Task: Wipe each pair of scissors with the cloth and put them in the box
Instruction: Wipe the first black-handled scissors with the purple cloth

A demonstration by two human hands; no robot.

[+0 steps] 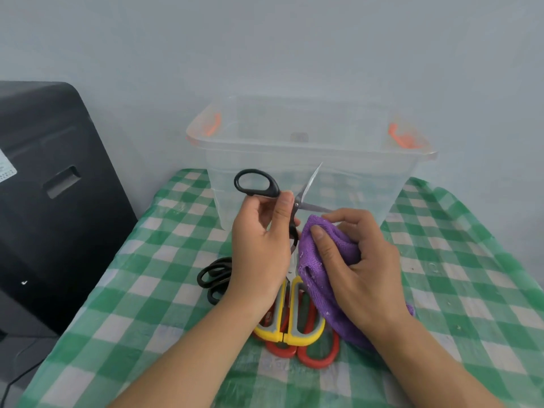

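My two hands hold black scissors and a purple cloth in front of a clear box.

My left hand [260, 242] grips black scissors [266, 187] by one handle, blades spread apart and raised just in front of the clear box [309, 160]. My right hand [353, 254] is curled round a bunched purple cloth [321, 260], touching the lower blade. Nearer me than the box, on the green checked tablecloth [132, 290], lie yellow scissors [290, 319] on top of red scissors [318, 354], with another black pair [213, 278] to their left.
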